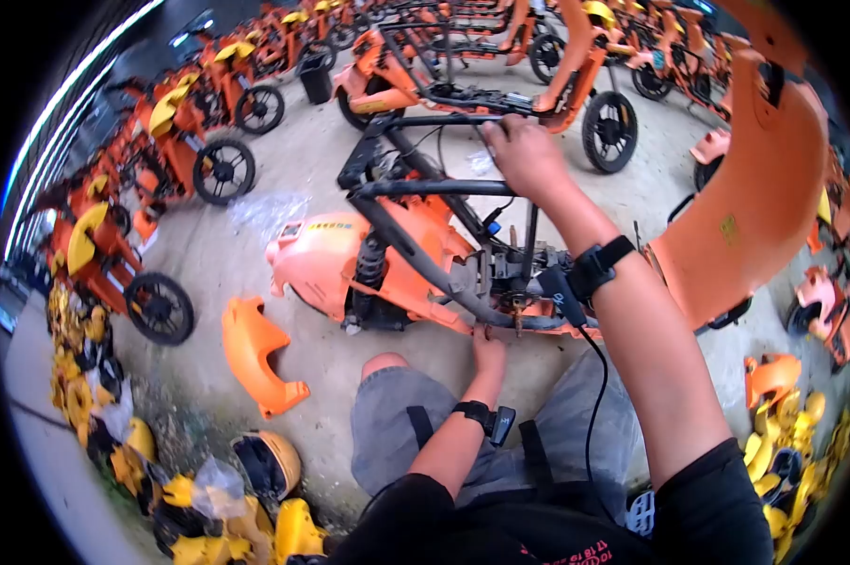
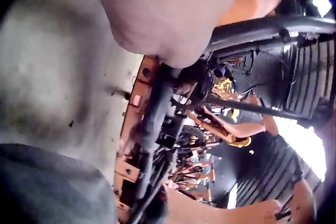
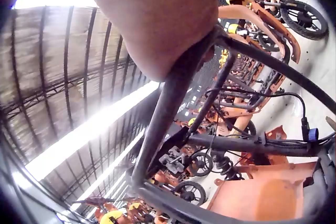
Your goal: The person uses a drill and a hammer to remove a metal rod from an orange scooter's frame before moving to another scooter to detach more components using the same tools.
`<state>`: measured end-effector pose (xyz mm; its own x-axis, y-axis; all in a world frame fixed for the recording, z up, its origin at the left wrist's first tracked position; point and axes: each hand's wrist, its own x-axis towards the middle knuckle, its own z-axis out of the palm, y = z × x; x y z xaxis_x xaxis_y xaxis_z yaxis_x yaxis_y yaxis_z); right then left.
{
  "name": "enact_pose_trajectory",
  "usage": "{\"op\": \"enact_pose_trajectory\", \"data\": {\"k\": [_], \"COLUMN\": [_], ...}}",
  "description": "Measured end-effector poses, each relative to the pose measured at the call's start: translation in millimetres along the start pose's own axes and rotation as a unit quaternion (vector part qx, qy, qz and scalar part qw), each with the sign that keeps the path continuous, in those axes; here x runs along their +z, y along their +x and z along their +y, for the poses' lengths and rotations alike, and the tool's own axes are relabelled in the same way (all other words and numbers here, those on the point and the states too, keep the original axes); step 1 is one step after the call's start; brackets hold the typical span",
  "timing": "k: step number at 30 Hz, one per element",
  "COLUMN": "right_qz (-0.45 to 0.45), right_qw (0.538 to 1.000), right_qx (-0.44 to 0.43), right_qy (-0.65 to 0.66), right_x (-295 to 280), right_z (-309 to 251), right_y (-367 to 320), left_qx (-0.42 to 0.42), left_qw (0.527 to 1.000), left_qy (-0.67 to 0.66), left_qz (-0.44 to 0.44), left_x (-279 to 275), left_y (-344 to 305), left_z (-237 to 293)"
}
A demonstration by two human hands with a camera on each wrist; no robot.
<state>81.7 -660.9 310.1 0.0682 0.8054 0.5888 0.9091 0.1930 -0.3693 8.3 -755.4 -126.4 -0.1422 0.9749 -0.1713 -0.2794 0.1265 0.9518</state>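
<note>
A partly stripped orange scooter with a black tubular frame (image 1: 416, 188) lies in front of me. My right hand (image 1: 529, 155) grips the upper frame tube (image 3: 170, 100), its fingers curled round behind the bar in the right wrist view. My left hand (image 1: 488, 350) is low down at the scooter's near bottom edge (image 1: 453, 322), where an orange strip with holes (image 2: 137, 95) runs beside a black tube. The left fingers are mostly hidden, so I cannot tell how they close there. Left of my hands are the orange rear cover (image 1: 317, 254) and a black coil shock absorber (image 1: 369, 264).
A loose orange panel (image 1: 249, 358) lies on the concrete to the left, with a helmet (image 1: 267, 463) below it. Yellow parts (image 1: 298, 529) are heaped along the near edge. Rows of orange scooters (image 1: 176, 122) stand around. A tall orange front shield (image 1: 745, 198) rises at right.
</note>
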Motion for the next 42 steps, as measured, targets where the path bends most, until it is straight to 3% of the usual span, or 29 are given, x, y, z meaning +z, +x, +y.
{"op": "enact_pose_trajectory", "data": {"k": [2, 3, 5, 6, 8, 11, 13, 15, 18, 19, 20, 21, 22, 23, 25, 27, 29, 31, 32, 35, 37, 39, 40, 42], "right_qz": [-0.011, -0.02, -0.001, -0.01, -0.002, -0.003, -0.029, -0.003, 0.015, 0.033, 0.034, 0.037, 0.042, 0.057, 0.034, 0.054, 0.048, 0.032, 0.034, 0.031, 0.022, 0.026, 0.038, 0.044], "right_qw": [1.0, 0.999, 0.999, 0.999, 0.999, 0.998, 0.995, 0.995, 0.995, 0.995, 0.991, 0.988, 0.988, 0.985, 0.984, 0.987, 0.987, 0.987, 0.988, 0.991, 0.992, 0.992, 0.991, 0.99], "right_qx": [0.007, 0.018, 0.014, 0.022, 0.005, 0.006, 0.031, 0.023, 0.022, 0.003, 0.039, 0.05, 0.039, 0.046, 0.057, 0.038, 0.038, 0.047, 0.037, 0.022, 0.021, 0.013, 0.011, 0.025], "right_qy": [0.013, 0.019, 0.046, 0.042, 0.054, 0.065, 0.095, 0.097, 0.099, 0.095, 0.124, 0.138, 0.142, 0.155, 0.162, 0.149, 0.147, 0.152, 0.144, 0.131, 0.124, 0.124, 0.129, 0.132], "right_x": [3.1, 4.8, 10.5, 5.9, 7.6, 5.7, 1.7, 5.8, 4.6, 10.2, 7.2, 4.9, 5.3, 4.4, 1.3, 2.3, 1.3, -0.1, 6.9, 9.1, 4.0, 1.4, 0.9, 11.2], "right_z": [5.5, 7.2, 11.4, 8.1, 10.4, 11.2, 8.1, 8.8, 6.2, 10.1, 6.0, 4.1, 5.4, 3.4, 3.6, 5.0, 3.4, 3.0, 5.9, 7.9, 5.8, 6.9, 7.0, 9.4], "right_y": [3.6, 3.6, 3.7, 1.7, 1.8, 1.4, 0.1, -0.4, -5.9, -5.9, -7.1, -7.1, -6.1, -7.2, -7.8, -8.4, -9.8, -8.7, -6.7, -6.0, -7.4, -6.8, -7.6, -5.1], "left_qx": [0.096, -0.06, -0.219, -0.1, 0.022, 0.092, 0.226, 0.252, 0.324, 0.251, 0.222, 0.311, 0.408, 0.418, 0.23, 0.196, 0.204, 0.121, 0.129, 0.188, 0.113, 0.105, 0.09, 0.069], "left_qw": [0.981, 0.991, 0.968, 0.979, 0.971, 0.941, 0.88, 0.778, 0.846, 0.86, 0.839, 0.833, 0.753, 0.748, 0.916, 0.94, 0.928, 0.943, 0.942, 0.956, 0.97, 0.97, 0.915, 0.829], "left_qy": [0.167, 0.101, 0.046, 0.088, 0.128, 0.2, 0.338, 0.521, 0.377, 0.387, 0.449, 0.426, 0.495, 0.492, 0.275, 0.189, 0.238, 0.239, 0.236, 0.137, 0.06, 0.008, -0.088, -0.18], "left_qz": [-0.027, -0.069, -0.113, -0.152, -0.199, -0.257, -0.244, -0.244, -0.19, -0.217, -0.213, -0.17, -0.145, -0.155, -0.182, -0.204, -0.203, -0.198, -0.201, -0.18, -0.209, -0.217, -0.382, -0.525], "left_x": [-1.8, -2.8, -3.1, -8.8, -7.3, -5.2, 2.2, -13.0, 4.9, -1.0, 0.3, 2.8, -3.1, -0.4, 4.7, 7.6, 9.0, 5.2, 8.4, 11.1, 7.0, 7.5, -1.7, -14.7], "left_y": [6.4, 4.1, 6.5, 27.3, 41.5, 51.2, 38.4, 44.6, 27.6, 30.0, 27.0, 29.7, 35.5, 34.8, 26.8, 22.3, 14.3, 11.8, 6.4, 4.6, 32.8, 56.7, 90.0, 101.0], "left_z": [-0.5, 14.6, 19.0, -13.3, -24.7, -18.9, 14.5, -8.4, 13.5, 0.6, 4.7, -0.3, -16.5, -11.1, -5.3, 1.0, 19.3, 21.4, 26.4, 21.2, -10.8, -20.1, -43.0, -52.0]}}
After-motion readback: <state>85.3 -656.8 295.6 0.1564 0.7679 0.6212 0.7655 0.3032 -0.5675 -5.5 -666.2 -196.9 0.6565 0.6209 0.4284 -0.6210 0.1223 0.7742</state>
